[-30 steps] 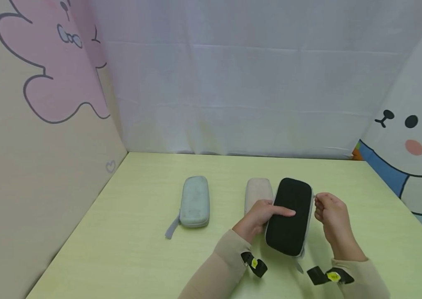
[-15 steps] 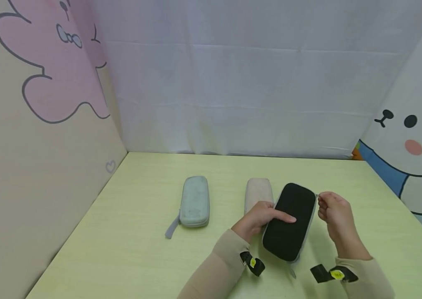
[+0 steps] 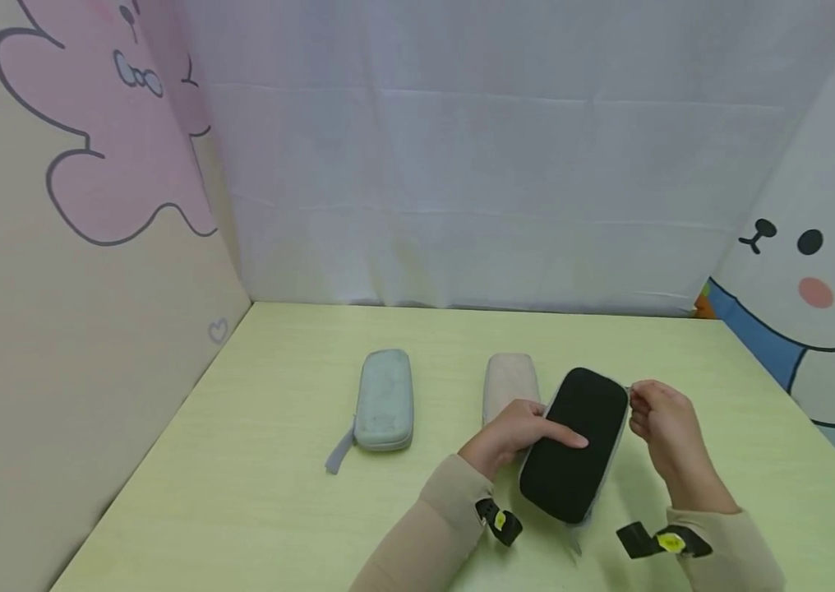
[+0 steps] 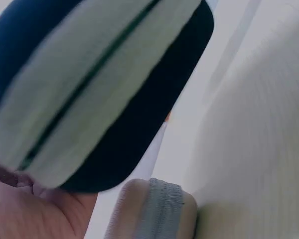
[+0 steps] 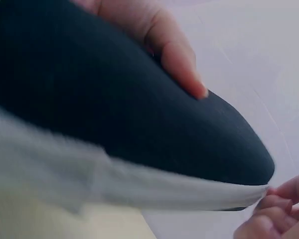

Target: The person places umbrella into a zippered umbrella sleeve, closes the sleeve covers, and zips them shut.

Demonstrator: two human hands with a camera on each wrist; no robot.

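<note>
A black zip pencil case [image 3: 574, 444] with a pale side band is held tilted over the table. My left hand [image 3: 514, 432] grips its left side, thumb laid across the black face. At the far right corner my right hand [image 3: 665, 427] pinches a small bit at the edge of the case; in the right wrist view the fingertips [image 5: 276, 196] meet the end of the pale band. A dark zip line [image 4: 87, 82] runs along the middle of that band in the left wrist view. A grey tab [image 3: 574, 540] hangs from the case's near end.
A beige pencil case [image 3: 509, 380] lies behind my left hand, partly hidden. Further left on the pale green table [image 3: 240, 510] lies a light blue pencil case [image 3: 385, 397] with a grey strap [image 3: 339, 452]. A white curtain [image 3: 417, 197] borders the far edge.
The black case has shifted slightly right and toward me, its tilt changing a little. My right hand has moved slightly right with the corner. Both holds stay the same.
</note>
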